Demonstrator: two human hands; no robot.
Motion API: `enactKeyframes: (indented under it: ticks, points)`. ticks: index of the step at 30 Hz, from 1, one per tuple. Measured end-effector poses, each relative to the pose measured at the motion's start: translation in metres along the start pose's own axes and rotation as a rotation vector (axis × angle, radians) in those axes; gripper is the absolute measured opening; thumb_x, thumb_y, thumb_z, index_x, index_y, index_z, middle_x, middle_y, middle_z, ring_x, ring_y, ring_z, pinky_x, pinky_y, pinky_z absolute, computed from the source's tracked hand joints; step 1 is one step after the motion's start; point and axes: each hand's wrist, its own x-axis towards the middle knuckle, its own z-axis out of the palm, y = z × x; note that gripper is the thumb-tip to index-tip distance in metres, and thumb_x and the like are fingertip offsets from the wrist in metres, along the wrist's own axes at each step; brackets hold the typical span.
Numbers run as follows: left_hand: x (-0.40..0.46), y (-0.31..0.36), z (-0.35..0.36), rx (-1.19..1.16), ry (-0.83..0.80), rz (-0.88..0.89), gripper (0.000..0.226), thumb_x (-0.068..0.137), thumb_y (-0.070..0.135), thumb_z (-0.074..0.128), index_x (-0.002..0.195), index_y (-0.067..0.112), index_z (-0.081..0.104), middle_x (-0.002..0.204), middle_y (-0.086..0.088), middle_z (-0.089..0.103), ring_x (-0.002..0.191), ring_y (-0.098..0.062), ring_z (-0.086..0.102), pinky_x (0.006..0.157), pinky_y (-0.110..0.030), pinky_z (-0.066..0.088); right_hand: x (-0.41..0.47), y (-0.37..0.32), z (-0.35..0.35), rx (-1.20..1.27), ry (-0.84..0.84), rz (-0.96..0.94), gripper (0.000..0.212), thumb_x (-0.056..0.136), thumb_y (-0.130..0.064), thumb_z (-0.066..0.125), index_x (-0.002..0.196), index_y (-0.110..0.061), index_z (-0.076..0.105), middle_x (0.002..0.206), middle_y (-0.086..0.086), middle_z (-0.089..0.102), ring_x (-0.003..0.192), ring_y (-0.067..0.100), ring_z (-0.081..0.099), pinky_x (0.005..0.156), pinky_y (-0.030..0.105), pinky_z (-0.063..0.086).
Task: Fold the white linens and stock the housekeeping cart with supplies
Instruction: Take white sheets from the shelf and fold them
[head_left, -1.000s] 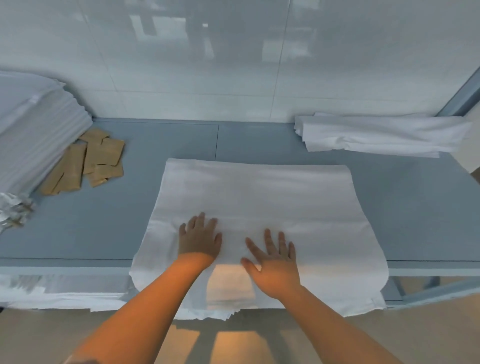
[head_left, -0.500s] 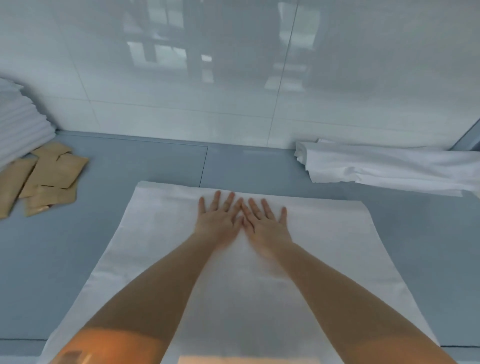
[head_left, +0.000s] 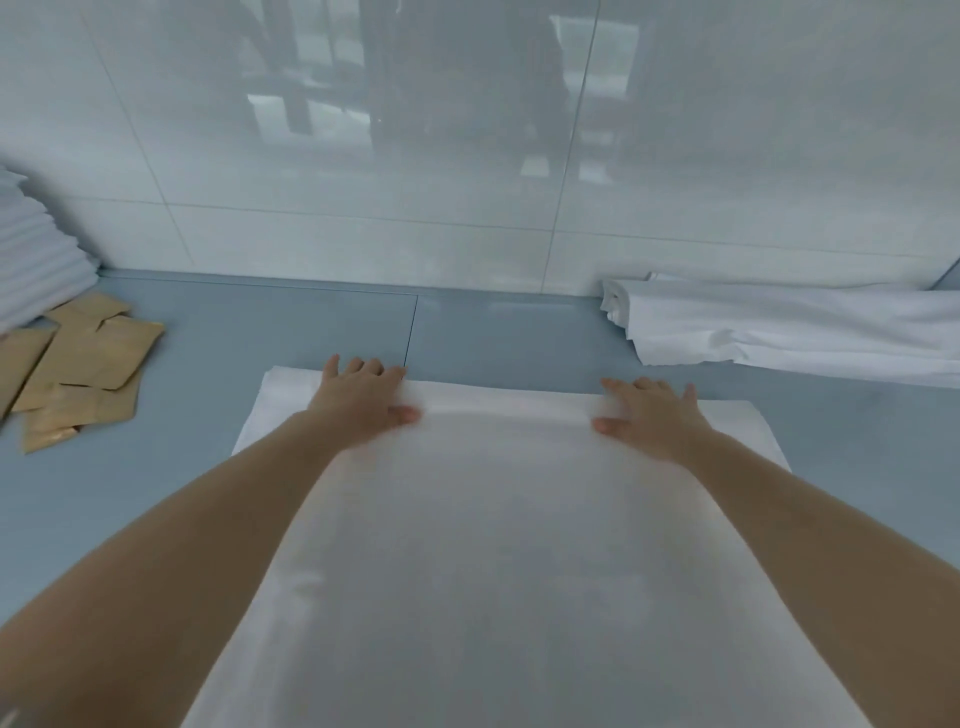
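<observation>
A white linen (head_left: 498, 545) lies spread flat on the grey-blue table (head_left: 208, 338), running from the near edge toward the wall. My left hand (head_left: 361, 395) rests palm down on its far edge, left of the middle, fingers spread and reaching just over the edge. My right hand (head_left: 649, 413) lies palm down on the same far edge, right of the middle, fingers spread. Both hands are slightly blurred. Neither holds anything.
A loosely folded white sheet (head_left: 789, 332) lies at the back right against the tiled wall. A stack of folded white linens (head_left: 31, 260) stands at the far left, with several brown paper packets (head_left: 78, 364) in front of it.
My hands slid from the near part of the linen up to its far edge, met in the middle, then moved apart to left and right. The camera leaned closer to the table.
</observation>
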Motion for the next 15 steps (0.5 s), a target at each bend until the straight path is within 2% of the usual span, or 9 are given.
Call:
enactKeyframes:
  ticks: [1,3,4,6,9,11,15]
  points:
    - [0.001,-0.004,-0.005,0.019,0.002,0.021,0.06,0.085,0.069,0.045,0.128,0.027,0.047,0.119,-0.002,0.05,0.119,-0.025,0.042,0.102,-0.043,0.025,0.003,0.003,-0.005,0.012,-0.002,-0.027,0.063,0.087,-0.062,0.052,0.139,-0.029,0.04,0.138,0.006,0.045,0.133,0.028,0.036,0.11,0.05,0.021]
    - [0.0,-0.009,-0.013,-0.018,0.021,0.046,0.049,0.079,0.068,0.056,0.105,0.027,0.053,0.097,0.004,0.047,0.103,-0.021,0.047,0.082,-0.034,0.032,0.005,0.007,-0.012,0.076,-0.008,-0.079,0.051,0.078,-0.058,0.066,0.11,-0.021,0.057,0.109,0.003,0.056,0.113,0.027,0.05,0.087,0.037,0.039]
    - [-0.003,-0.012,-0.014,-0.058,0.03,0.043,0.044,0.077,0.066,0.06,0.095,0.027,0.051,0.09,0.006,0.045,0.094,-0.02,0.047,0.074,-0.033,0.032,0.004,0.01,-0.014,0.123,-0.016,-0.097,0.046,0.074,-0.056,0.071,0.095,-0.018,0.056,0.094,0.001,0.055,0.101,0.026,0.054,0.074,0.034,0.039]
    - [-0.014,-0.016,-0.015,-0.122,0.036,0.009,0.041,0.078,0.061,0.064,0.085,0.027,0.042,0.079,0.008,0.045,0.079,-0.019,0.047,0.062,-0.031,0.029,-0.002,0.018,-0.019,0.185,-0.038,-0.101,0.045,0.069,-0.053,0.077,0.076,-0.018,0.049,0.078,-0.003,0.052,0.08,0.02,0.053,0.06,0.032,0.032]
    - [-0.039,-0.022,-0.019,-0.112,0.109,-0.023,0.033,0.086,0.049,0.061,0.085,0.025,0.039,0.07,0.008,0.049,0.07,-0.023,0.05,0.056,-0.03,0.027,-0.018,0.027,-0.026,0.178,-0.086,-0.094,0.043,0.068,-0.049,0.079,0.073,-0.021,0.047,0.075,-0.005,0.051,0.074,0.017,0.049,0.059,0.031,0.032]
    - [-0.057,-0.024,-0.024,-0.016,0.178,0.001,0.022,0.092,0.044,0.054,0.088,0.023,0.046,0.077,0.006,0.057,0.076,-0.023,0.056,0.057,-0.029,0.028,-0.034,0.033,-0.029,0.124,-0.136,-0.091,0.038,0.069,-0.047,0.079,0.073,-0.025,0.048,0.075,-0.008,0.05,0.079,0.019,0.049,0.064,0.032,0.035]
    - [-0.098,-0.019,-0.046,0.042,0.256,0.02,0.023,0.097,0.04,0.046,0.089,0.019,0.053,0.084,0.003,0.062,0.081,-0.023,0.061,0.055,-0.028,0.026,-0.079,0.052,-0.039,0.018,-0.135,-0.037,0.032,0.076,-0.048,0.073,0.087,-0.021,0.061,0.086,-0.004,0.057,0.092,0.021,0.055,0.072,0.031,0.042]
